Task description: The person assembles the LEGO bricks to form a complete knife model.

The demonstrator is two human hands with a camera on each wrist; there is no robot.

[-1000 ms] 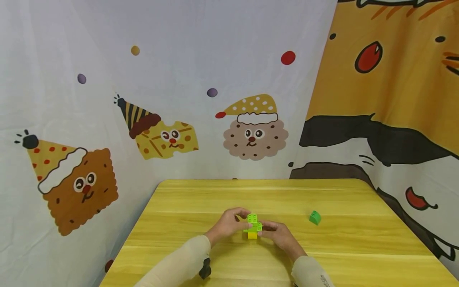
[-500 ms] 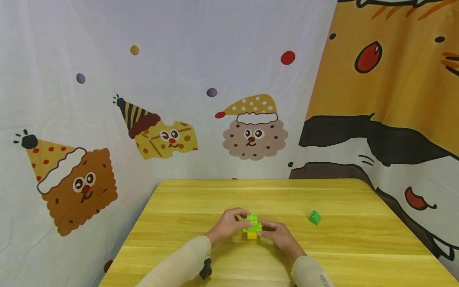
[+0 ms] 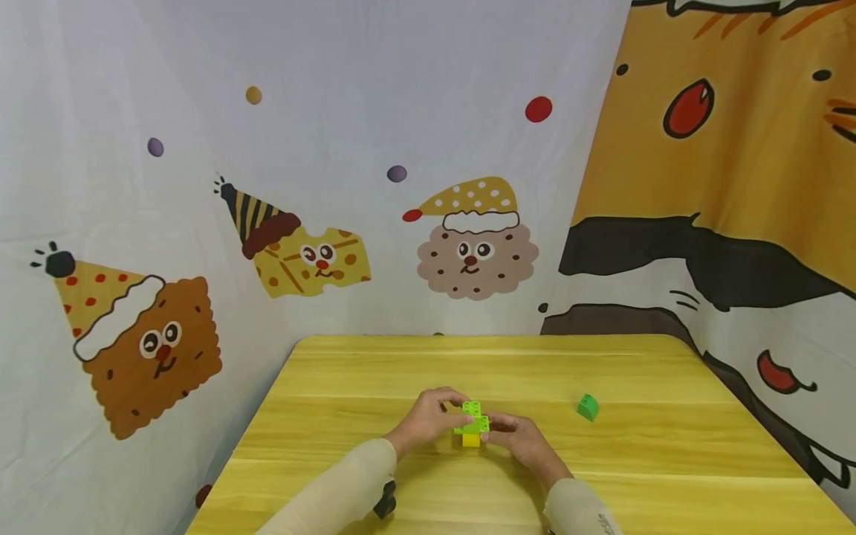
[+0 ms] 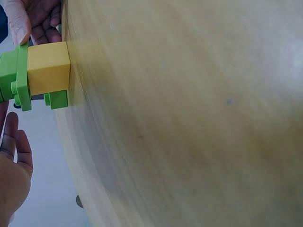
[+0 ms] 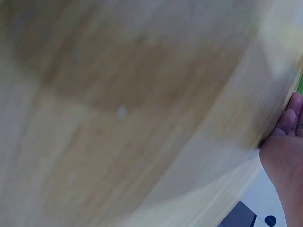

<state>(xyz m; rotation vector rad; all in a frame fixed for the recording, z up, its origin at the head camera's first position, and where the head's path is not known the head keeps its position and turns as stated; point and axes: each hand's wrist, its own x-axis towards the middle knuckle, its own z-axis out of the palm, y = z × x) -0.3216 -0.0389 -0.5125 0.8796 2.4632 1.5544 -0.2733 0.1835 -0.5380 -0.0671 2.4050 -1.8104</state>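
Observation:
A small stack of toy building blocks stands on the wooden table (image 3: 374,475), in front of the person. Its base is a yellow block (image 3: 471,440). Over this sits a wider lime-green piece (image 3: 480,425), topped by a lime-green block (image 3: 471,408) with studs. From the left, the left hand (image 3: 428,417) grips the green part, thumb across the front. The right hand (image 3: 524,440) holds the wide piece's right end; in the left wrist view its thumb (image 4: 20,28) presses the edge. Only a green sliver (image 5: 300,85) shows beyond the right hand in the right wrist view.
A separate darker green block (image 3: 588,406) with a curved side lies on the table to the right. Behind the table hangs a white cloth (image 3: 334,134) printed with cartoon figures. A black object (image 3: 385,500) shows beside the left sleeve.

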